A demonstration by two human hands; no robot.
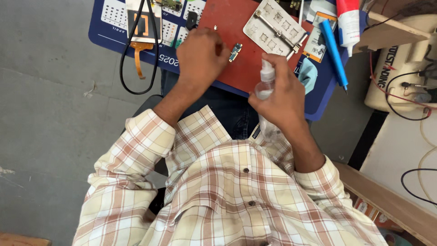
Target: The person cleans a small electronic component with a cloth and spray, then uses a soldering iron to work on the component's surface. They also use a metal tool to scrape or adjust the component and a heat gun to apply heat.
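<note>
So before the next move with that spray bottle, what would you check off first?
1. Spray bottle held firmly: ok, the right hand wraps round it.
2. Nozzle aimed at the small circuit board: cannot tell, the nozzle's facing is not clear.
3. Board lying flat on the red mat: ok.
4. Left hand clear of the board: not ok, its fingers are right beside it.
5. Metal fixture plate out of the way: ok, it lies further back on the mat.
6. Bottle has liquid: cannot tell, the hand covers most of it.
</note>
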